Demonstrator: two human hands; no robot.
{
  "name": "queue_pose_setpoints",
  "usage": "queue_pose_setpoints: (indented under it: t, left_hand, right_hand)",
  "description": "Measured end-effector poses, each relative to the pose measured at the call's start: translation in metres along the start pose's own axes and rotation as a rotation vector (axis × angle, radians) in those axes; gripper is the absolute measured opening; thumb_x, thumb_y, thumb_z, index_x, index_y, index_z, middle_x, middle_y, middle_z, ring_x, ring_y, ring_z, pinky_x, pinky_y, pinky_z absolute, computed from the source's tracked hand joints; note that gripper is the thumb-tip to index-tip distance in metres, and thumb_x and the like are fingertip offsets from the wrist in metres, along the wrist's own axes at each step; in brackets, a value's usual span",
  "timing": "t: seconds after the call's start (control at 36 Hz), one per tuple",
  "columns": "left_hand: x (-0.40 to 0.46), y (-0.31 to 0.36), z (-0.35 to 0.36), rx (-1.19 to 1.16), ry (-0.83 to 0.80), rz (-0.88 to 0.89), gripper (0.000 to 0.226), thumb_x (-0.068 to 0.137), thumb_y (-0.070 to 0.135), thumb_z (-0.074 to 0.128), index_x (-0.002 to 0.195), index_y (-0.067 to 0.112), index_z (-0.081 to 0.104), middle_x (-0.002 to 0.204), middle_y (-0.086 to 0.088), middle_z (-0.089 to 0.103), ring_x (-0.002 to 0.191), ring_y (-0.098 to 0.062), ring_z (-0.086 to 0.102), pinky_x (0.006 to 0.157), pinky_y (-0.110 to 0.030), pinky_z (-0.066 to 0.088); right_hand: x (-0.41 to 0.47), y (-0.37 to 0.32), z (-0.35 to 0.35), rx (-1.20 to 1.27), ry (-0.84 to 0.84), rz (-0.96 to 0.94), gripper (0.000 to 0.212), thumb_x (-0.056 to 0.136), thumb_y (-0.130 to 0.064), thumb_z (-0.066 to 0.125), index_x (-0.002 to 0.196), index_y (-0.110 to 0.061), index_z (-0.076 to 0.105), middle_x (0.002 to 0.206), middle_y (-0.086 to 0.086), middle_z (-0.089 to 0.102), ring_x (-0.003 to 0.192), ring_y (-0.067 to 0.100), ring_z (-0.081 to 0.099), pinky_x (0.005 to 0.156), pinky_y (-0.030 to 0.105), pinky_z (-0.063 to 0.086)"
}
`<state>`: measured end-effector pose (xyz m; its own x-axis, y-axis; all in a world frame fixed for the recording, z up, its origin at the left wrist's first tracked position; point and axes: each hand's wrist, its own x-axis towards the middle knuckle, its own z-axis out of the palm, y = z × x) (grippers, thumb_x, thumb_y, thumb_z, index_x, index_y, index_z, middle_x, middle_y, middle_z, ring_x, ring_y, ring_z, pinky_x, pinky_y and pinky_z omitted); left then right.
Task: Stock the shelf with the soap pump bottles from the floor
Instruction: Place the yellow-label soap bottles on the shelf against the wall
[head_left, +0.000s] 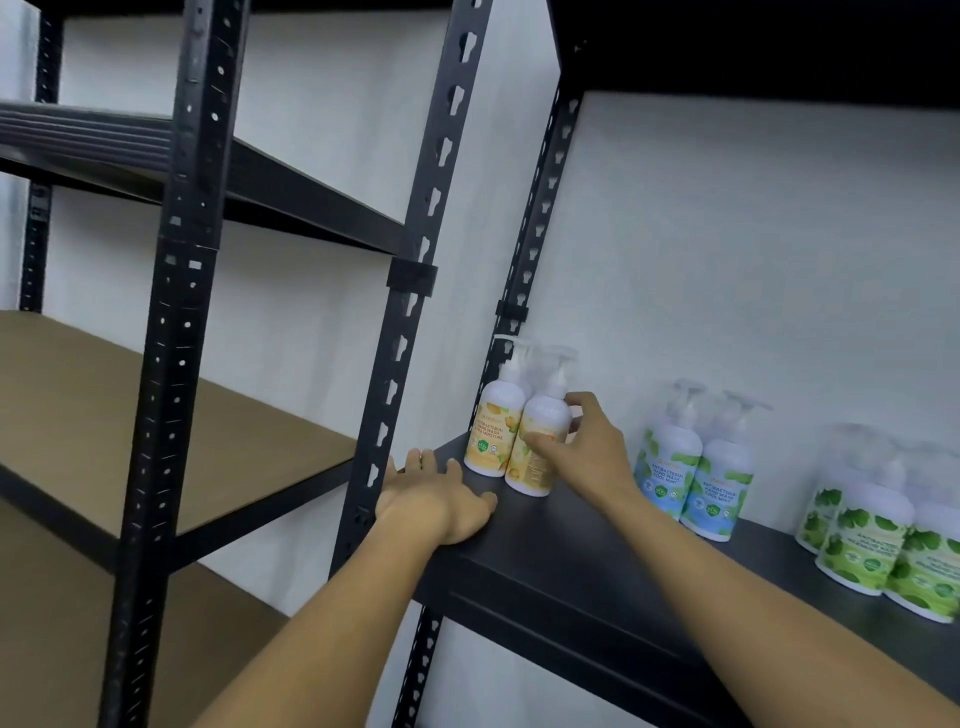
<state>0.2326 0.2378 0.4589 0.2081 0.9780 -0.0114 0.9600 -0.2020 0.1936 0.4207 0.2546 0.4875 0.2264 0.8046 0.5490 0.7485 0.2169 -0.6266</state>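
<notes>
Both forearms come up from btm of frame, bare, no sleeves.

L hand (441, 499) lies palm-down, flat on the front-left corner of the black shelf board (571, 561), fingers spread a bit & reaching toward the black upright post (395, 332); holds nothing.

R hand (582, 441) is further in, wrapped round the near yellow-label pump bottle (537, 452): thumb across the front of the label, fingers behind near the bottle shoulder. Bottle stands upright on the board, base down.

Just behind-left, touching or nearly so (can't tell which), a 2nd yellow-label bottle (493, 431), upright, label reads "antibacterial hand wash"; white pump head points left. Both sit at the shelf's left end near the rear post (535, 228).

To the R, apart from the yellow pair: two blue/green "cool mint" bottles (693, 473) side by side, upright, near the wall. Further R at frame edge, a cluster of green-label bottles (883, 535), blurred, count unclear, at least 3.

Above: underside of a dark upper shelf (753, 47). White wall (753, 249) behind.

Left of the post, a separate rack bay w/ brown boards (156, 405), bare, and a black shelf (104, 140) higher up.
</notes>
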Motion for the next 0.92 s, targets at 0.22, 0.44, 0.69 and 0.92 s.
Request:
queue_pose_setpoints:
  t: [0.22, 0.44, 0.69, 0.92]
  left_hand:
    - [0.003, 0.0, 0.002, 0.002, 0.004, -0.005, 0.079, 0.097, 0.067, 0.019, 0.16, 0.022, 0.005, 0.167, -0.008, -0.004, 0.154, -0.024, -0.009, 0.121, -0.05, -0.005]
    - [0.005, 0.0, 0.002, 0.006, 0.011, -0.011, 0.078, 0.097, 0.067, 0.019, 0.16, 0.023, 0.007, 0.167, -0.007, -0.002, 0.154, -0.023, -0.008, 0.122, -0.051, -0.005]
    - [0.005, 0.0, 0.002, 0.008, 0.022, -0.01, 0.077, 0.097, 0.066, 0.019, 0.16, 0.023, 0.01, 0.167, -0.008, 0.001, 0.154, -0.024, -0.005, 0.123, -0.052, -0.003]
    - [0.002, 0.001, 0.001, -0.001, 0.025, -0.006, 0.076, 0.097, 0.066, 0.021, 0.16, 0.023, 0.012, 0.167, -0.008, 0.005, 0.154, -0.025, -0.002, 0.123, -0.052, 0.0]
  right_hand:
    - [-0.004, 0.01, -0.01, 0.101, -0.069, -0.051, 0.061, 0.085, -0.021, 0.076, 0.139, -0.027, 0.047, 0.107, -0.012, 0.06, 0.098, 0.014, 0.065, 0.074, 0.018, 0.051]
    - [-0.01, -0.003, 0.003, -0.047, 0.134, -0.078, 0.087, 0.072, -0.045, 0.083, 0.138, -0.029, 0.03, 0.124, 0.001, 0.052, 0.1, 0.021, 0.062, 0.079, 0.043, 0.054]
    - [-0.003, 0.006, -0.002, -0.002, 0.062, -0.141, 0.074, 0.074, -0.029, 0.084, 0.128, -0.029, 0.034, 0.114, 0.0, 0.059, 0.089, 0.018, 0.064, 0.075, 0.039, 0.055]
    - [-0.005, 0.014, -0.018, 0.108, -0.056, -0.12, 0.062, 0.082, -0.016, 0.077, 0.126, -0.033, 0.037, 0.126, -0.004, 0.059, 0.091, 0.004, 0.066, 0.064, 0.016, 0.052]
